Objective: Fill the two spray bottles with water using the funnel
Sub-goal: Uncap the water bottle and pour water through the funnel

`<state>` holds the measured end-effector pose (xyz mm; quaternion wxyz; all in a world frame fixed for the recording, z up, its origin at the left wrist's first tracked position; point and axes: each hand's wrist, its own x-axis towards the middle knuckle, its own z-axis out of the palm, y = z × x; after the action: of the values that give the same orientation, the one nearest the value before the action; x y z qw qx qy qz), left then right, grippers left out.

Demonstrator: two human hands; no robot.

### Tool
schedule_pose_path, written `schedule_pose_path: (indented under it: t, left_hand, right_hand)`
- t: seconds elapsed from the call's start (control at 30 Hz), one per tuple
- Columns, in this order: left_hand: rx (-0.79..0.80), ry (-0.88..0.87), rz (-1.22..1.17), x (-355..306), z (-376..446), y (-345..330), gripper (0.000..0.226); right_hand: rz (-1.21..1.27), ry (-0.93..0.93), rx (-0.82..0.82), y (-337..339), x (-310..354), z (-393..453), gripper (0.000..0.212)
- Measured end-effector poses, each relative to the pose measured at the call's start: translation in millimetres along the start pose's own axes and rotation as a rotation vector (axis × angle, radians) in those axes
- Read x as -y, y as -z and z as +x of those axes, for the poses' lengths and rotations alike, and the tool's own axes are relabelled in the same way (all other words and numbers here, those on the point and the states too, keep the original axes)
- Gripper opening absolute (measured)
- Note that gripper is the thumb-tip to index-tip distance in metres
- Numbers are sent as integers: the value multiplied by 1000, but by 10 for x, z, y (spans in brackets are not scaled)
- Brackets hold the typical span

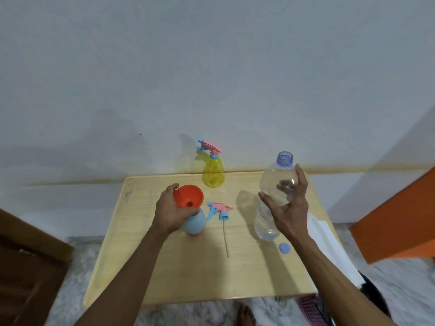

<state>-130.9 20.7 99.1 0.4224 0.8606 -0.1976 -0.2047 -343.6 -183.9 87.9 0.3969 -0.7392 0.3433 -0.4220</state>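
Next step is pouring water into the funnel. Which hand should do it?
Right. The right hand already holds the uncapped water bottle, its cap lying on the table. The left hand is busy holding the orange funnel seated in the blue spray bottle.

Light wooden table [235,278] against a grey-white wall [211,67], white paper sheet [327,245] lying along its right edge. Dark brown wooden furniture [26,267] at left, orange panel [400,222] at right. Pink mesh basket [310,309] on the mottled floor [404,290] below the table's near right corner.
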Motion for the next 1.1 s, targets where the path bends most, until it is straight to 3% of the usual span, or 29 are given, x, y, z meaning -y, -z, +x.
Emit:
schedule_pose_path:
  t: [0.3,1.1]
  left_hand:
    - [-37,-20,-41,58,-49,-77,92]
    - [-110,-22,-90,48,-128,-142,93]
  right_hand:
    - [66,-27,-115,-11,-83,-102,107]
    - [44,-52,-124,25,-162,-240,116]
